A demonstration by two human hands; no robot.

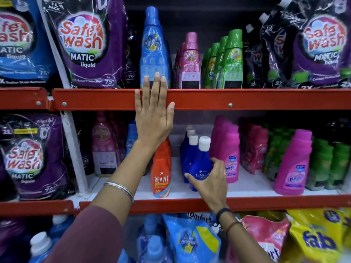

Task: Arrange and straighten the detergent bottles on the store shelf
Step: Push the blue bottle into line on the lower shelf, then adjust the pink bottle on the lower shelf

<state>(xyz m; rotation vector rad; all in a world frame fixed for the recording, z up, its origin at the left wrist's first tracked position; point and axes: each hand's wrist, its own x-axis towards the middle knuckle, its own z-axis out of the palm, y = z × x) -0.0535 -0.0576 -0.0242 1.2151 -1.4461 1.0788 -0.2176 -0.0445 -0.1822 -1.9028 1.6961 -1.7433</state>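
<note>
Below the red shelf rail (190, 99), on the white middle shelf (247, 186), our right hand (212, 179) wraps its fingers around the front dark blue bottle (201, 168), thumb on the near side of the label, the others curled behind it. That bottle heads a short row of white-capped blue bottles just under the rail and leans a little toward the orange bottle (161, 173) beside it. Our left hand (153, 114) lies flat and loose against the rail, fingers spread and holding nothing, fingertips touching the base of the tall light blue bottle (152, 48) above the rail. To do this well, we judge, we should grip low, tip the bottle upright, turn its label outward and line it up with the row behind, keeping clear of the pink bottle (229, 154) beside it
</note>
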